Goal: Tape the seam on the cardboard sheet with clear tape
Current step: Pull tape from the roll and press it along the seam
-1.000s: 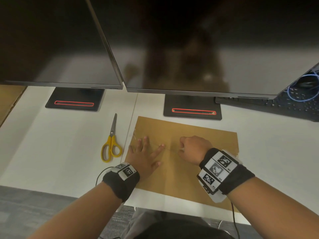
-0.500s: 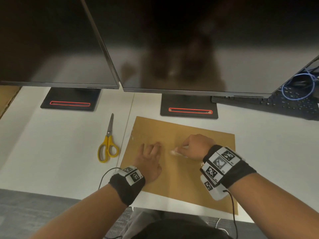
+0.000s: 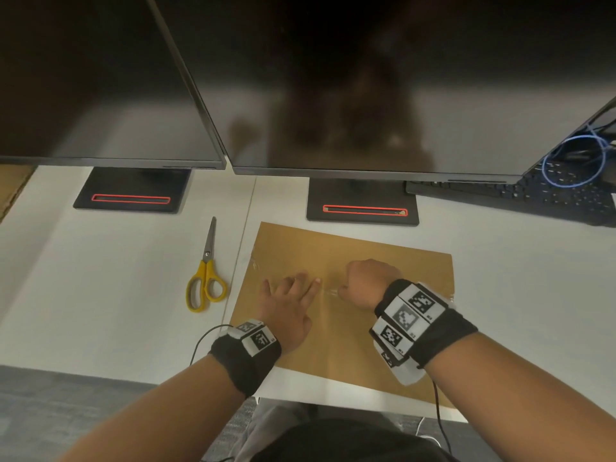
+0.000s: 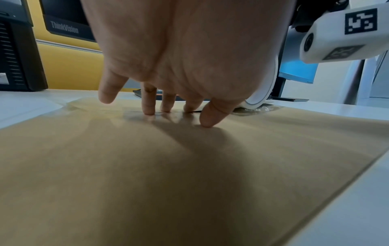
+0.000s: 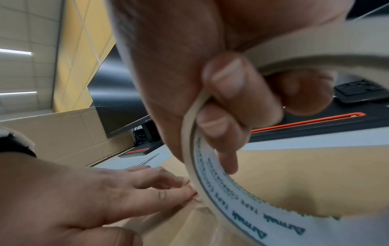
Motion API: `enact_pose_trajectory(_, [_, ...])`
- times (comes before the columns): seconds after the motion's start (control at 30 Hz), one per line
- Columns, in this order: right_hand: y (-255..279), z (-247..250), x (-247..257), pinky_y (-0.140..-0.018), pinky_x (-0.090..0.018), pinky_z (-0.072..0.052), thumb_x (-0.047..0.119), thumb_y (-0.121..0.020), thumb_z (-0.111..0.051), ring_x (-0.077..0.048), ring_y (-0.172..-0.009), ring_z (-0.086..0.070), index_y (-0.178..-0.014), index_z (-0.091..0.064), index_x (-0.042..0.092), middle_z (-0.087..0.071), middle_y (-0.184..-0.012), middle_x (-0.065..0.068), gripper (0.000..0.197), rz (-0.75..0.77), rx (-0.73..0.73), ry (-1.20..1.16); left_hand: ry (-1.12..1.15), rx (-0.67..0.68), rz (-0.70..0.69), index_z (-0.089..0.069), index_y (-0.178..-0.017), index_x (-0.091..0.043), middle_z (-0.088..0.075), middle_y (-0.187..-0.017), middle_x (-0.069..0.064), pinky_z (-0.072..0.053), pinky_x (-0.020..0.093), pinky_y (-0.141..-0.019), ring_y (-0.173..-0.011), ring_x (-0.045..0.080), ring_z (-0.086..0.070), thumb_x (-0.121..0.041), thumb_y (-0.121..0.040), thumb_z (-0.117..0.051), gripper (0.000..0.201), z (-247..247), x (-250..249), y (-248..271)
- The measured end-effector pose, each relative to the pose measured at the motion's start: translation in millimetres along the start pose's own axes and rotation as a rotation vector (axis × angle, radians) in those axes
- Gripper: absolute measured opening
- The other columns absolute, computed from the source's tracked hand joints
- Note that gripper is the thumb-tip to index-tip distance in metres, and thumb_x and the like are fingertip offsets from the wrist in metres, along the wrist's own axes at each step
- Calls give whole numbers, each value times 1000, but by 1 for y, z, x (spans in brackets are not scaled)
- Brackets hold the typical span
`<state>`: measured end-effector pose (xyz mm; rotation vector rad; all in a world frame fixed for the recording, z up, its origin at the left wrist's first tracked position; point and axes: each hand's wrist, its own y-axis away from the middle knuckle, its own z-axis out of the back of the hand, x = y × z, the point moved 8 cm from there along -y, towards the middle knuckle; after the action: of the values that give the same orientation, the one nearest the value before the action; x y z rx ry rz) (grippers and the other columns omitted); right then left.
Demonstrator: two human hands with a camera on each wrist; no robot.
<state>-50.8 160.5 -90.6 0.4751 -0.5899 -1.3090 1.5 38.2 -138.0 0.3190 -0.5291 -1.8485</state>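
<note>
Cardboard sheet (image 3: 350, 328) lies flat on the white desk (image 3: 100, 295), in front of the right monitor base (image 3: 361, 203). Since half a second ago the left hand (image 3: 290, 308) has spread its fingers flat again, pressing laid clear tape just left of the roll; the right hand (image 3: 370, 281) stays curled through the tape roll (image 5: 210, 191), touching the sheet. Judged: tape run roughly half laid, right half left. Room right of the roll is open up to the sheet's right edge. Scissors (image 3: 206, 278) lie left of the sheet, well apart.
</note>
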Motion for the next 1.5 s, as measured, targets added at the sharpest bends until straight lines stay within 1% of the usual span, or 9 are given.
enact_pose_trajectory(0.23, [-4, -6, -16, -68, -30, -42, 27, -94, -46, -22, -77, -54, -101, -61, 6, -59, -85, -5, 27, -73, 64, 32, 3, -3, -2, 7, -152, -30, 1, -161, 5, -17, 60, -114, -146, 30, -13, -38, -97, -33, 68, -1, 1, -1])
enact_pose_trajectory(0.37, [-3, -3, -40, -72, -31, -44, 43, -90, -48, -25, -96, -58, -117, -52, 9, -61, -112, -10, 43, -112, 16, -65, -51, -33, -23, 5, -152, -26, -4, -160, 11, -16, 59, -114, -142, 36, -18, -38, -97, -34, 69, 4, -4, -2])
enact_pose_trajectory(0.6, [-5, -6, -37, -70, -29, -43, 62, -84, -49, -24, -95, -61, -112, -57, 11, -64, -108, -6, 58, -133, 2, 43, -157, -17, -77, 17, -148, -37, -3, -156, 27, -16, 59, -113, -137, 47, -21, -36, -98, -34, 72, 7, -17, -4])
enact_pose_trajectory(0.73, [-10, -5, -28, -65, -27, -45, 49, -86, -54, -19, -73, -57, -100, -65, 11, -60, -84, -1, 42, -167, 56, 105, -187, -9, -64, 18, -146, -41, -2, -155, 29, -17, 61, -111, -136, 48, -21, -34, -98, -34, 72, 5, -22, -5])
enact_pose_trajectory(0.87, [-16, -5, -18, -71, -28, -49, 32, -87, -55, -18, -73, -57, -94, -64, 13, -64, -87, -1, 23, -155, 89, 180, -190, 15, -40, 18, -146, -41, 1, -155, 30, -15, 63, -111, -137, 50, -17, -34, -98, -35, 72, 3, -24, -6])
enact_pose_trajectory(1.07, [-27, -8, -11, -69, -29, -50, 33, -84, -60, -19, -73, -61, -79, -60, 15, -61, -79, 0, 18, -154, 140, 273, -192, 56, -13, 16, -147, -43, 3, -157, 26, -5, 65, -112, -140, 48, -11, -30, -90, -44, 83, 3, -22, -6])
enact_pose_trajectory(1.27, [-28, -10, -4, -72, -30, -45, 30, -88, -55, -18, -84, -62, -88, -64, 15, -58, -83, 1, 17, -143, 121, 296, -186, -49, -130, -17, -151, -11, 1, -159, 16, 2, 60, -115, -146, 35, -7, -22, -90, -42, 67, 0, -41, -2])
enact_pose_trajectory(1.4, [-28, -7, -8, -77, -30, -46, 34, -89, -53, -20, -86, -60, -75, -53, 17, -56, -82, 1, 23, -158, 136, 272, -163, -26, -152, 2, -152, -10, 0, -160, 14, -4, 60, -116, -146, 31, -11, -21, -91, -40, 75, -2, -46, -3])
enact_pose_trajectory(1.5, [-27, -5, -15, -76, -29, -49, 36, -87, -53, -20, -79, -59, -69, -53, 16, -59, -81, 0, 27, -156, 139, 225, -106, -33, -152, 2, -152, -16, -1, -160, 11, -7, 62, -114, -146, 31, -11, -20, -92, -39, 73, -2, -44, -3])
